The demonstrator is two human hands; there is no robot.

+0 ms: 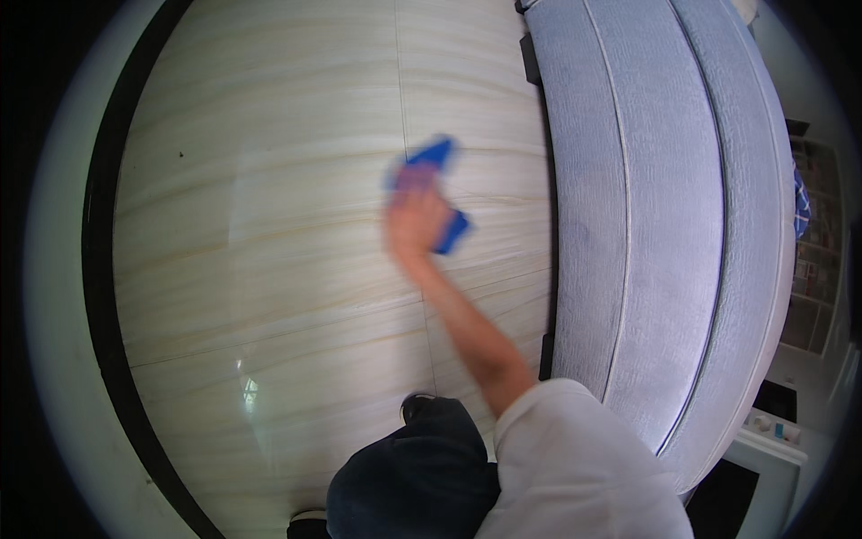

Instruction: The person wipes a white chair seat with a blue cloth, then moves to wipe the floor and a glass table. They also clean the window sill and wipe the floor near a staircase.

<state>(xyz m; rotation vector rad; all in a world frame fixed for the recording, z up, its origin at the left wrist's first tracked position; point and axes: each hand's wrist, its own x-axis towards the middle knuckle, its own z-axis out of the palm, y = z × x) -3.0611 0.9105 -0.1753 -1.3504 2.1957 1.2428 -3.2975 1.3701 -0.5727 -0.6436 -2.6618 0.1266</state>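
A blue cloth (pixel 451 232) shows on both sides of my right hand (pixel 417 219), which grips it over the pale, veined tile floor (pixel 296 269). Motion blurs the hand and the cloth, and the fingers partly hide the cloth's middle. My right arm reaches down and forward from a white short sleeve. My left hand is out of view.
A light blue-grey upholstered sofa (pixel 673 236) on dark feet runs along the right. At the left, a black skirting board (pixel 101 236) edges the wall. A small dark speck (pixel 181 155) lies on the floor. My bent leg (pixel 411 471) and dark shoes (pixel 416 406) are below.
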